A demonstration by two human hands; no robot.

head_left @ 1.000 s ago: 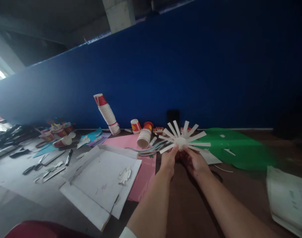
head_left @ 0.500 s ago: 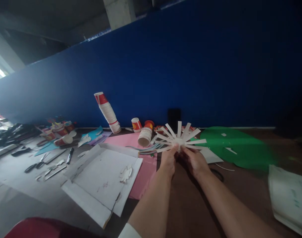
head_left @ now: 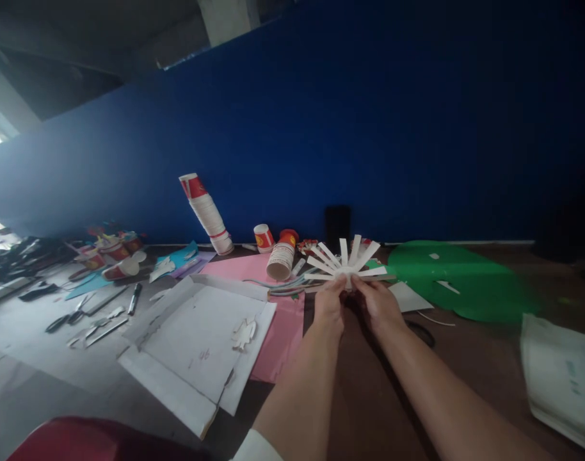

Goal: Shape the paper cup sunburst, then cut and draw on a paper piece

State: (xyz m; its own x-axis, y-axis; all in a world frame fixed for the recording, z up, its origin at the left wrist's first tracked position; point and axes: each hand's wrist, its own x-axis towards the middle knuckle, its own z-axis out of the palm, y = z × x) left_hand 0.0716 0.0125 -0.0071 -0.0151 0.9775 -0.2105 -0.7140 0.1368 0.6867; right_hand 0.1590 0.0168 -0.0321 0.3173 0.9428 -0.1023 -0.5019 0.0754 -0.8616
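A white paper cup cut into strips [head_left: 343, 276] is held up over the table, its strips fanned out around the round base like petals. My left hand [head_left: 329, 299] pinches its near edge from the left. My right hand [head_left: 375, 303] grips the same edge from the right, thumbs close together. The fingers beneath the cut cup are partly hidden. Behind it, a stack of paper cups [head_left: 280, 262] lies on its side, and a red and white paper cup [head_left: 263, 238] stands upside down.
A tall leaning cup stack [head_left: 208, 218] stands by the blue partition [head_left: 369, 128]. Left lie an open cardboard box lid [head_left: 187, 339], scissors [head_left: 66, 317] and a black marker [head_left: 134, 299]. Pink paper [head_left: 285, 346], green paper [head_left: 465, 275] and a white packet [head_left: 561, 378] are on the table.
Both hands still hold the cut cup. Its fanned strips look narrower in spread and tilted a little differently. The whole view has shifted slightly.
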